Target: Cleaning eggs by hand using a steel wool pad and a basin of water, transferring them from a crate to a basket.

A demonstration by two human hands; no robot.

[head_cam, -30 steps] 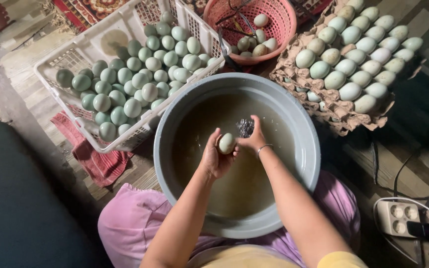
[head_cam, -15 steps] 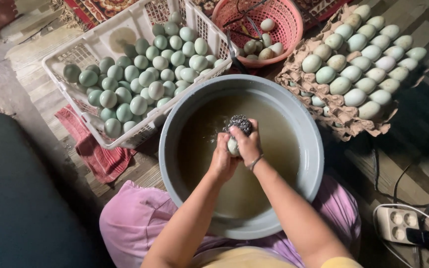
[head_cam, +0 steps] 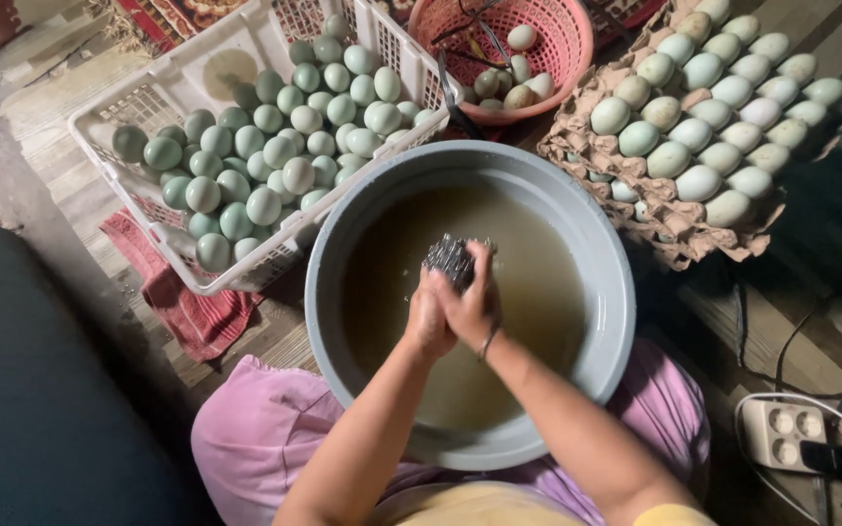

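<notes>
Both my hands meet over a grey basin [head_cam: 328,253] of murky brown water [head_cam: 548,292]. My right hand [head_cam: 477,300] grips a steel wool scrubber [head_cam: 450,258] that sticks out above the fingers. Pressed against it, my left hand [head_cam: 426,319] is closed around an egg, which the two hands now hide. The hands hover just above the water, left of the basin's middle.
A white plastic crate [head_cam: 172,73] of pale green eggs [head_cam: 275,146] stands at upper left, on a red cloth [head_cam: 197,321]. A pink basket [head_cam: 577,39] with a few eggs is behind the basin. Cardboard trays [head_cam: 679,234] with eggs [head_cam: 713,97] lie right. A power strip [head_cam: 782,433] with cables sits lower right.
The hands have closed together and the scrubber has moved over the egg. The egg, visible in my left hand a second ago, is now covered.
</notes>
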